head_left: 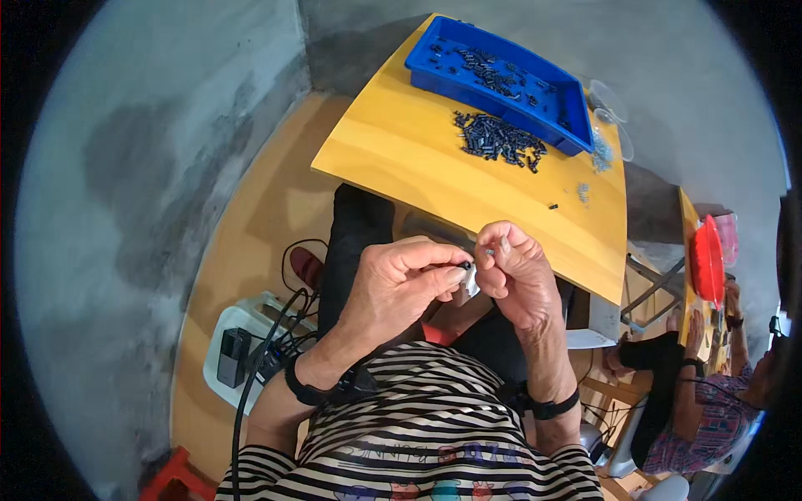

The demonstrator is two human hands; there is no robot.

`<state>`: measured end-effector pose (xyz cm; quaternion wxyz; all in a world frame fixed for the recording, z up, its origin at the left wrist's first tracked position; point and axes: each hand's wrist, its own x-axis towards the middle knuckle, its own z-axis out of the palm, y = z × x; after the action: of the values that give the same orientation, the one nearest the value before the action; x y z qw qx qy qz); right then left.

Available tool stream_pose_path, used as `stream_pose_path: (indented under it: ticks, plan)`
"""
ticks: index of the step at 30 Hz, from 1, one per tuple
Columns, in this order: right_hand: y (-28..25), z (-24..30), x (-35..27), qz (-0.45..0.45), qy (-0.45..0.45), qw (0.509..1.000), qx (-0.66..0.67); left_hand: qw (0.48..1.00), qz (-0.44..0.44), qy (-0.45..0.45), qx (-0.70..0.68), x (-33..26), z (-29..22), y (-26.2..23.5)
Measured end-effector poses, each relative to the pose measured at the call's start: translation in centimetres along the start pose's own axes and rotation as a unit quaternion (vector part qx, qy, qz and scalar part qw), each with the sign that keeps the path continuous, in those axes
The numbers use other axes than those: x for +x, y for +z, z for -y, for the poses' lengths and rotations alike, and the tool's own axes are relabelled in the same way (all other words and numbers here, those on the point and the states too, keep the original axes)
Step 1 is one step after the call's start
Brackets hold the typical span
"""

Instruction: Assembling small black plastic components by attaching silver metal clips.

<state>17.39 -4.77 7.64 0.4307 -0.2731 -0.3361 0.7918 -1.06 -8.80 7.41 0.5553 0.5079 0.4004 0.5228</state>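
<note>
Though pinched between left hand and right hand, small dark part barely made out — mostly hidden by fingers closed on it, held over lap below worktop edge; one blue tray, cornered at far edge; one loose pile of dark parts — too many to count; bare wood on near left.

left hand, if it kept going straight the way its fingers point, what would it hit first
The left hand points right, pinching a small dark part. Almost at once it would meet the fingers of the right hand, which already close in on the same part. Depth between them is hard to judge.
</note>
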Motion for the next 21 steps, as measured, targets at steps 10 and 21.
stream_pose_path:
  ticks: [10,21]
  plan:
    - [0.3,-0.5,-0.1,-0.008,0.000,0.999,-0.039,1.000,-0.004,-0.012,0.006,0.0,0.3,-0.6]
    - [0.2,-0.4,-0.4,-0.017,-0.002,0.993,-0.115,1.000,0.002,-0.024,-0.010,0.2,0.8,-0.4]
